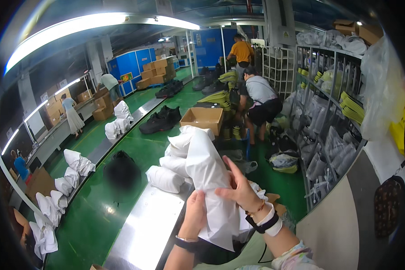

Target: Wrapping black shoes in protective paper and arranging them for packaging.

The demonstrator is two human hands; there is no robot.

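A long white wrapped bundle (207, 175) stands tilted in front of me, with something black showing at its lower end (213, 252). My left hand (194, 216) grips the white wrapping low on its left side. My right hand (240, 186) presses on its right side, fingers spread, a dark band and a white band on the wrist. The bundle leans over a metal table (144, 234).
More white wrapped bundles (165, 178) lie on the table behind. An open cardboard box (203, 119) sits on the green floor. A person (258, 101) bends over by wire shelves (328, 126) with bagged goods. Other people stand along a conveyor (99, 150) at left.
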